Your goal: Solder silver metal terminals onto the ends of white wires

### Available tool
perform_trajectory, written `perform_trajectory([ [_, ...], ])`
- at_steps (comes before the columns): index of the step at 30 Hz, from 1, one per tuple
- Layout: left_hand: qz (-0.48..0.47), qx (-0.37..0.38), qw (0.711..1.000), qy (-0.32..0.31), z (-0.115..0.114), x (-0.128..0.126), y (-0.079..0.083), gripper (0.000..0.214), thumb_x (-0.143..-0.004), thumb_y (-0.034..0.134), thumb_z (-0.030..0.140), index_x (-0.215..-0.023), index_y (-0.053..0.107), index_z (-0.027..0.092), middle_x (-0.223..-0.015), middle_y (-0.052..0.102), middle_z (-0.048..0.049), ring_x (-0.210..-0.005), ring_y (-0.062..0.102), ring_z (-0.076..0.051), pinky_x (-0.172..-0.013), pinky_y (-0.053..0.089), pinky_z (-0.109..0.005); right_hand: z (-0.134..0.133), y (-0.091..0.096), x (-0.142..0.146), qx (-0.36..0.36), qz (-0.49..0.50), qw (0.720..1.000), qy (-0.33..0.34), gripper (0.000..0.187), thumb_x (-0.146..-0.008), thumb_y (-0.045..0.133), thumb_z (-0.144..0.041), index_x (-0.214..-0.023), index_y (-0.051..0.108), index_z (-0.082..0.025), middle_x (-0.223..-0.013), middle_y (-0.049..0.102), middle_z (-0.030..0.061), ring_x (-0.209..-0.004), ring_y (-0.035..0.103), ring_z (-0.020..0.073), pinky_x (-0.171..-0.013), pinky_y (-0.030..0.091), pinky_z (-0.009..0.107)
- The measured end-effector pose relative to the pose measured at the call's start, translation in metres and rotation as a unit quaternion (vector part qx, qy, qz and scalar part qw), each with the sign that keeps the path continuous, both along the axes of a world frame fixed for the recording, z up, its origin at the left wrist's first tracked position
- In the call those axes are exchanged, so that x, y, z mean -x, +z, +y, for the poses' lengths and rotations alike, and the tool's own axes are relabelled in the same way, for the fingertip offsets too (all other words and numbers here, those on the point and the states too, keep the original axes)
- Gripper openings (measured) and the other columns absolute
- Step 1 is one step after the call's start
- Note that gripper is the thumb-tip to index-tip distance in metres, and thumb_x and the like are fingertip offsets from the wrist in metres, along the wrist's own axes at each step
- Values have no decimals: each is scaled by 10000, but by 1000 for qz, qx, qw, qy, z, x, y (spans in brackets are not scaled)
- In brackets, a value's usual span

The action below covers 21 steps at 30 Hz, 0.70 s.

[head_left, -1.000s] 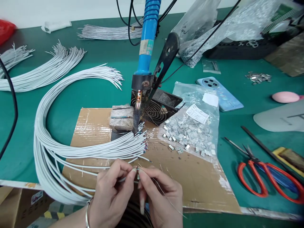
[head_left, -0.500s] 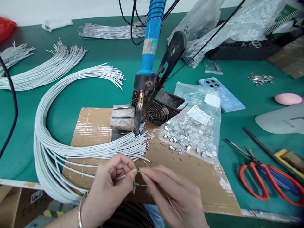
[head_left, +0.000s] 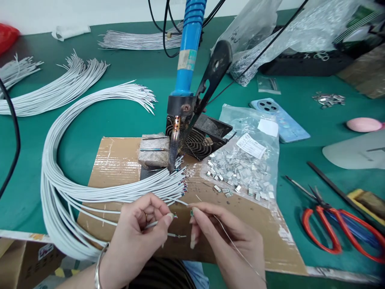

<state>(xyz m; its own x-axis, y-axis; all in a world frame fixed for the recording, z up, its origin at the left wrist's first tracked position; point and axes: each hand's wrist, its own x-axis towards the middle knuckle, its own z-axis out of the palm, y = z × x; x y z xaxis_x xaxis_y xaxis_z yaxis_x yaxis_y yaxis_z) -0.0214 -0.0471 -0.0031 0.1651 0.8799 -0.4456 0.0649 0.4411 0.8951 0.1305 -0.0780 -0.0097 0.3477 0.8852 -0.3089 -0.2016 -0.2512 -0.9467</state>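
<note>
White cable (head_left: 155, 225) is gripped near its end by the left hand (head_left: 135, 237), the thumb and forefinger being closed on the smooth sheath while the other fingers are curled inward. A thin wire (head_left: 234, 245) is pinched by the right hand (head_left: 225, 237), its small dark tip (head_left: 191, 213) being directed toward the left hand across a narrow gap. Both hands are held above a creased cardboard sheet (head_left: 240, 218). For fine work of this kind, the pinch should be kept close to the wire end, so that bending and wavering of the slender tip are limited. A large curved bundle of white cables (head_left: 90, 192) is laid across the sheet and extends onto a green mat (head_left: 90, 128), with its coloured ends fanned beside the hands. A soldering iron (head_left: 189, 40) with a blue ribbed handle is clamped upright in a blackened metal stand (head_left: 210, 72), its scorched tip (head_left: 173, 156) directed down beside a rough block (head_left: 153, 154). To the right, a clear plastic bag (head_left: 240, 168) of small silver clips lies on the sheet, and scissors (head_left: 319, 228) with orange loop handles rest on the mat.
</note>
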Motion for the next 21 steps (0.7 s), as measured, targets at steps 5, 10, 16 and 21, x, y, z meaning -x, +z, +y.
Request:
perform_trajectory([
  [5,-2,-7,1000,5,1,2,2,133,-815,711,213,-723,625,170,-524,483,80,-439,396,-57,-433,284,-151,0,1,3,-8,14,1000,15,60,-834,774,-278,-795,818,-263,-585,677,-24,-507,618,79,-525,509,146],
  [10,-1,10,1000,5,4,3,2,134,-801,726,213,-727,625,166,-536,489,79,-460,380,-58,-449,294,-153,-3,-6,4,-49,-9,997,60,114,-843,764,-231,-863,849,-304,-701,687,-23,-538,623,72,-523,488,162],
  [16,-14,35,999,-4,5,3,5,146,-815,728,223,-744,618,160,-557,482,82,-483,347,-57,-467,294,-158,-4,-10,5,-114,-59,989,78,221,-853,740,-134,-929,852,-309,-719,711,-14,-558,644,91,-541,510,181],
  [21,-18,46,999,-15,7,3,5,160,-830,729,230,-751,614,153,-573,489,76,-495,331,-57,-470,280,-159,-9,-14,6,-187,-163,966,66,304,-861,711,-59,-1008,834,-295,-803,738,6,-629,673,121,-593,545,221],
])
